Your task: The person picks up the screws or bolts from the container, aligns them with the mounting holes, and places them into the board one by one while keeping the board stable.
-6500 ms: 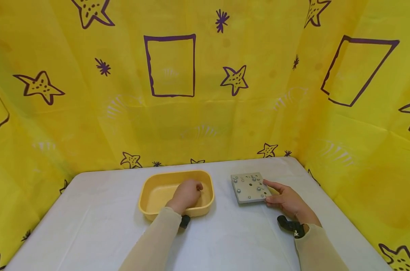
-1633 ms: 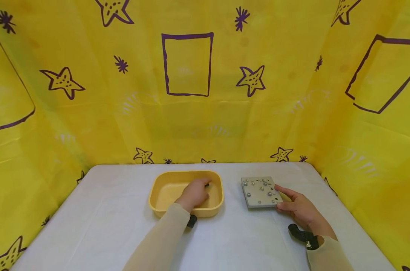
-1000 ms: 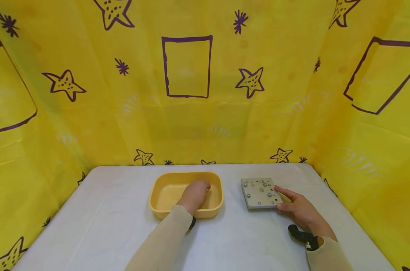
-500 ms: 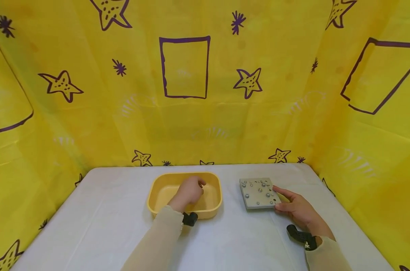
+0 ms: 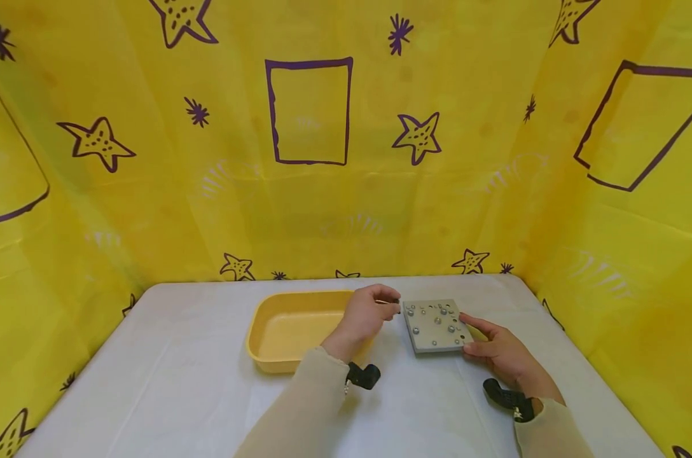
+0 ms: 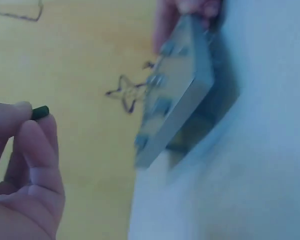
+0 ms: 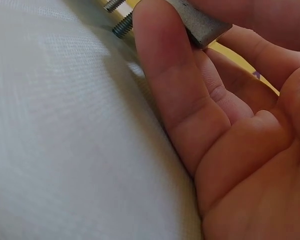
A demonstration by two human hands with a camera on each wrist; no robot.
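Note:
My left hand is out over the right rim of the yellow plastic tub. Between thumb and fingertips it pinches a short dark, cylindrical piece; the rest of that piece is hidden by the fingers. Just to the right is a square grey metal plate with several bolts in its top face and some open holes. My right hand grips this plate by its right edge, thumb nearer me. Seen from the right wrist, threaded bolt ends stick out below the plate, close over the cloth.
A white cloth covers the table. Yellow curtains with purple star drawings hang behind it and along both sides. Each wrist carries a black strap-on mount, the left one hanging low near the tub's front corner.
My left hand was down inside the tub; it has come up and moved right to beside the plate, with the dark piece in its fingertips. My right hand keeps its grip.

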